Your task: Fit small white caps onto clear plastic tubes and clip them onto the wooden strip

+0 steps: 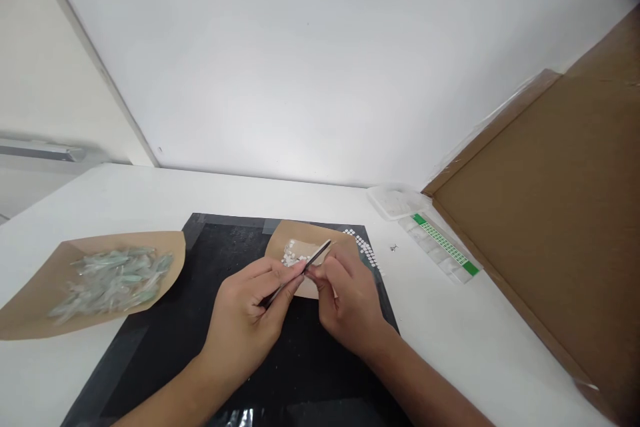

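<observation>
My left hand [255, 307] is closed around a thin, dark stick with a pale edge [319, 253], which slants up to the right; its exact kind is unclear. Close against it, my right hand [350, 293] has thumb and fingers pinched together beside the stick's middle. Whatever those fingertips hold is too small or hidden to make out. Beneath both hands lies a brown paper tray [283, 232] with small white round pieces [290, 252] in it. The hands cover part of this tray. A black mat [165, 360] is under the tray.
At the left, a larger brown paper tray [25, 300] holds many clear and greenish slender pieces [120, 277]. White dots [367, 250] line the mat's right edge. A clear compartment box with a green strip [445, 243] lies right, beside a cardboard panel [550, 213]. A white wall stands behind.
</observation>
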`<state>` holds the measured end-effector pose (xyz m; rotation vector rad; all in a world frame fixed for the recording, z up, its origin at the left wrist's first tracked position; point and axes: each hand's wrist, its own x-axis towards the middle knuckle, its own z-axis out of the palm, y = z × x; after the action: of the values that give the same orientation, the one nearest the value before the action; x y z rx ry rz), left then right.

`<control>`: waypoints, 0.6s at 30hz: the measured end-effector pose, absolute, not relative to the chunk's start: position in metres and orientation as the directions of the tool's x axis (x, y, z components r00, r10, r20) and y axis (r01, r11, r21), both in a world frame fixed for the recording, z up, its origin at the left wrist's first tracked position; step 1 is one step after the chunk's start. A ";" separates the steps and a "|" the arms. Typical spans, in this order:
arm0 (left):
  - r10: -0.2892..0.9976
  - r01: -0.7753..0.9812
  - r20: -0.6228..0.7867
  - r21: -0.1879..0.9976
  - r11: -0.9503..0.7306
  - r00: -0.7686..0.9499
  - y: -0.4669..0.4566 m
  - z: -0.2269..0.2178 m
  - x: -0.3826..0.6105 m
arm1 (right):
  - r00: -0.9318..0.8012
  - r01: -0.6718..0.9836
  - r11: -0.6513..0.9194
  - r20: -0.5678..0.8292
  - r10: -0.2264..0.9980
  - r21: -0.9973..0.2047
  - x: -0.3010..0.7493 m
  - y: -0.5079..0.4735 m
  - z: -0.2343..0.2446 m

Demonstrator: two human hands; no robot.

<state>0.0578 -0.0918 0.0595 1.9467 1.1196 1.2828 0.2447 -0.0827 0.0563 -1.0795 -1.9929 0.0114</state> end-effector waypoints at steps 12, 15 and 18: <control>0.840 0.366 0.511 0.757 -0.541 0.184 -0.095 0.060 0.057 | -0.241 0.697 0.599 0.658 0.714 -0.394 0.246 -0.081 0.061; 0.832 0.371 0.522 0.746 -0.553 0.190 -0.095 0.061 0.058 | -0.284 0.673 0.624 0.640 0.714 -0.397 0.247 -0.081 0.061; 0.833 0.387 0.522 0.741 -0.549 0.183 -0.094 0.062 0.058 | -0.240 0.684 0.600 0.650 0.721 -0.414 0.246 -0.080 0.061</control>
<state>0.0579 -0.0944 0.0623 2.0199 1.1433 1.3355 0.2458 -0.0799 0.0613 -1.1165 -1.9679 0.0545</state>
